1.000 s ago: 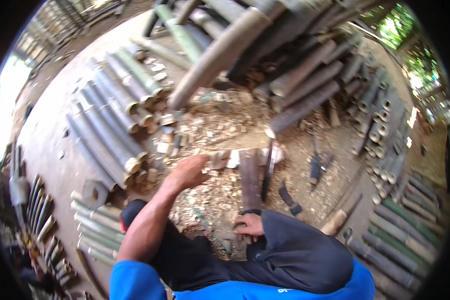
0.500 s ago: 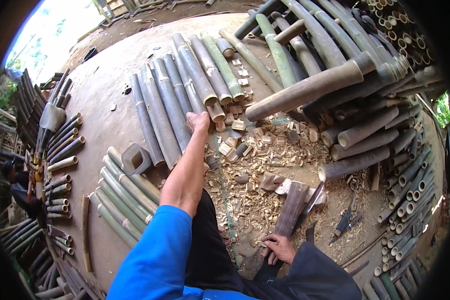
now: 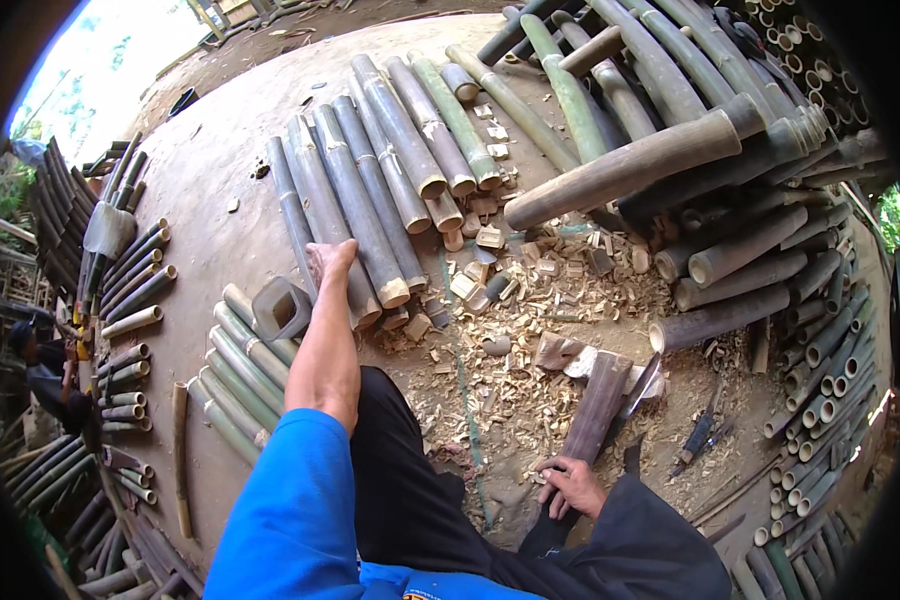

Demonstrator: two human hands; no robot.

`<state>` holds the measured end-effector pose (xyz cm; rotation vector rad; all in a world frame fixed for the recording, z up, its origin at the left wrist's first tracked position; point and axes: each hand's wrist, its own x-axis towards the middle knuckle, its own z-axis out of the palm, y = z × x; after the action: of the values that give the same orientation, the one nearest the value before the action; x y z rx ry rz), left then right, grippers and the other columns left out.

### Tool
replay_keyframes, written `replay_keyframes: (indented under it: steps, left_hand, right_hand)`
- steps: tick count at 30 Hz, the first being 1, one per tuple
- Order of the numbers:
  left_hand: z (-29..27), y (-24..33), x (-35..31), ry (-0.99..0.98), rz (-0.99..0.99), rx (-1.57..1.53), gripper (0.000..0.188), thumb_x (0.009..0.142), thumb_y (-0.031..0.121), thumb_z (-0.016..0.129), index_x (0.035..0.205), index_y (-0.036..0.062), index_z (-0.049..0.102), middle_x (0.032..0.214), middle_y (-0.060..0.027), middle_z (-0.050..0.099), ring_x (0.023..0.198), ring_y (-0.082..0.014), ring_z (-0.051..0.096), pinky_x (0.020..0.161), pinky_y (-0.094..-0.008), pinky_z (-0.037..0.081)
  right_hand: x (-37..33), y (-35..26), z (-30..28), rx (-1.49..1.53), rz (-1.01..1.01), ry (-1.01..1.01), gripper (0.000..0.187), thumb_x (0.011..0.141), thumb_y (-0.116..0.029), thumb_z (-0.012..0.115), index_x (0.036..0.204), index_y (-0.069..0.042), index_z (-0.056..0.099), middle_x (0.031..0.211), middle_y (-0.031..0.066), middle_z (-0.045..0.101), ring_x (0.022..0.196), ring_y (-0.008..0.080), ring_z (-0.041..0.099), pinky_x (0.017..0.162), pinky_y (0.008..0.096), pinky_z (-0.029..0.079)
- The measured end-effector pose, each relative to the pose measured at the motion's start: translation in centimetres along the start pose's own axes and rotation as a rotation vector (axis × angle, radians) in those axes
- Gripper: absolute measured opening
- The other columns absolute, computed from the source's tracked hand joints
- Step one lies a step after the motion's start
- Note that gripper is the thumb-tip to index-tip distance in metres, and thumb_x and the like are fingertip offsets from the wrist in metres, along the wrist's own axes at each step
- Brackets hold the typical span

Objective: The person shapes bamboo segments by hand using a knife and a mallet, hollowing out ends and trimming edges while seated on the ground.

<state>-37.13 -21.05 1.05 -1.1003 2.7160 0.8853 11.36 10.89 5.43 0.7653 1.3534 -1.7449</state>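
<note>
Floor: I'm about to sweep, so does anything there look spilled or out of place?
Yes: pale chips lie strewn across the middle of the floor, messy beside the bamboo poles laid in rows.

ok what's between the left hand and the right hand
Head view: from left hand to right hand lie bamboo pole ends, scattered pale chips and a thin green line.
</note>
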Motion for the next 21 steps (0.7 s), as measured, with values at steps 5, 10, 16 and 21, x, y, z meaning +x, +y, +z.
replay_keyframes:
  steps: [5, 10, 16, 21]
  left_hand:
    - [0.8, -1.7, 0.7, -0.148, 0.132, -0.083, 0.089, 0.057, 0.033, 0.085, 0.129, -0.0095, 0.054, 0.131, -0.0275, 0.06, 0.125, -0.0368, 0.058, 0.102, -0.0419, 0.049]
    - [-1.6, -3.0, 3.3, -0.538, -0.065, -0.883, 0.069, 0.066, 0.038, 0.075, 0.116, -0.0056, 0.061, 0.103, -0.0206, 0.067, 0.094, -0.0354, 0.068, 0.084, -0.046, 0.056]
    - [-3.5, -0.3, 0.9, -0.574, 0.045, -0.698, 0.065, 0.065, 0.017, 0.089, 0.115, -0.0117, 0.058, 0.097, -0.0212, 0.068, 0.078, -0.032, 0.07, 0.067, -0.0474, 0.062]
    - [-2.7, 2.7, -2.9, -0.496, 0.109, -0.809, 0.051, 0.066, 0.01, 0.087, 0.101, -0.0139, 0.059, 0.092, -0.0215, 0.066, 0.072, -0.0325, 0.07, 0.064, -0.0463, 0.063]
  right_hand:
    - [0.2, 0.1, -0.7, -0.013, 0.05, -0.009, 0.036, 0.103, -0.023, 0.053, 0.13, 0.001, 0.051, 0.084, 0.017, 0.071, 0.05, 0.0217, 0.066, 0.041, 0.0318, 0.054]
    - [0.5, -0.2, -0.1, -0.032, 0.049, -0.052, 0.034, 0.103, -0.02, 0.051, 0.129, 0.001, 0.051, 0.084, 0.0174, 0.071, 0.05, 0.0234, 0.067, 0.041, 0.0331, 0.055]
    - [0.5, -0.2, 0.0, -0.029, 0.033, -0.028, 0.033, 0.103, -0.02, 0.051, 0.128, 0.002, 0.052, 0.084, 0.0175, 0.071, 0.05, 0.0234, 0.067, 0.041, 0.0331, 0.055]
    - [0.6, 0.2, -0.7, -0.046, 0.024, -0.025, 0.036, 0.103, -0.025, 0.053, 0.129, 0.0, 0.052, 0.084, 0.0163, 0.072, 0.05, 0.0213, 0.067, 0.04, 0.0315, 0.054]
